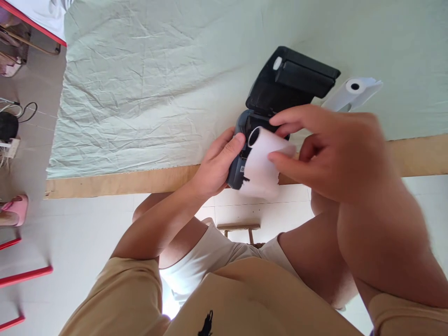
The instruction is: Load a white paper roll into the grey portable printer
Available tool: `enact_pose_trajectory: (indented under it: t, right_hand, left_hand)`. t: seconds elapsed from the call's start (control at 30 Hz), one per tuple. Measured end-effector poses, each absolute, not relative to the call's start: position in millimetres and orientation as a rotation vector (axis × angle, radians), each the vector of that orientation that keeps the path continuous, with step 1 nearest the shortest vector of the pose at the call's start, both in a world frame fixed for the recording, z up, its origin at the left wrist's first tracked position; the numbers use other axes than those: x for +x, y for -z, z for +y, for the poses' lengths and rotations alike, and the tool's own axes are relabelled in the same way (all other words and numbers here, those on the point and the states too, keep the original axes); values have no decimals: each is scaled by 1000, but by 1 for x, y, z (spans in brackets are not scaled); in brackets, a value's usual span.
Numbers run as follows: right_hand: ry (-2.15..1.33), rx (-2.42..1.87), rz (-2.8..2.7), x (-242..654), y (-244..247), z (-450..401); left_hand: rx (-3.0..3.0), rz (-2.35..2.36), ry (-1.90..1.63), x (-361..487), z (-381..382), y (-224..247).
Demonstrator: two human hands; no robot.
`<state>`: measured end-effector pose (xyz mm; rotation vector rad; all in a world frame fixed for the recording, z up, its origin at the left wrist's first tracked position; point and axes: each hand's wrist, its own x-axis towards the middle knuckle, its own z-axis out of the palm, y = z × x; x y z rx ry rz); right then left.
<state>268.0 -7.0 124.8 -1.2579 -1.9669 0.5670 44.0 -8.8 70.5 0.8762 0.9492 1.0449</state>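
Observation:
A small dark receipt printer [237, 170] is at the table's near edge, its black lid [280, 88] swung up and back. My left hand [220, 161] grips the printer's left side, thumb on the rim. A white paper roll [268, 144] with a dark hollow core lies at the printer's open bay, its loose end hanging toward me with a torn edge. My right hand [325, 149] has the roll's right end between thumb and fingers; that hand is slightly blurred. Beyond it, partly hidden, a second white paper roll [355, 88] lies on the cloth.
A pale green wrinkled cloth [147, 93] covers the table, with a brown wooden edge [161, 182] in front. Under the table edge is a wooden stool [240, 227]. At far left are cables, a white power strip [13, 148] and red metal bars [26, 276]. Another person's foot wears a pink slipper [21, 210].

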Motion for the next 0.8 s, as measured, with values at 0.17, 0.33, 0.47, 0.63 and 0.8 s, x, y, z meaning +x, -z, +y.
enact_pose_trajectory:
  t: [0.17, 0.33, 0.47, 0.63, 0.8]
  right_hand:
    - [-995, -1173, -1343, 282, -119, 15]
    - [-968, -1287, -1371, 295, -60, 42]
    - [-693, -1369, -1628, 309, -41, 43]
    - [-501, -1409, -1730, 313, -50, 38]
    - [-444, -1427, -1641, 306, -47, 37]
  left_hand:
    - [824, 961, -1086, 45, -9, -65]
    - [812, 976, -1056, 42, -9, -64]
    - [816, 972, -1040, 40, -11, -62]
    - [827, 962, -1035, 41, -11, -64]
    - [840, 953, -1045, 41, -10, -61]
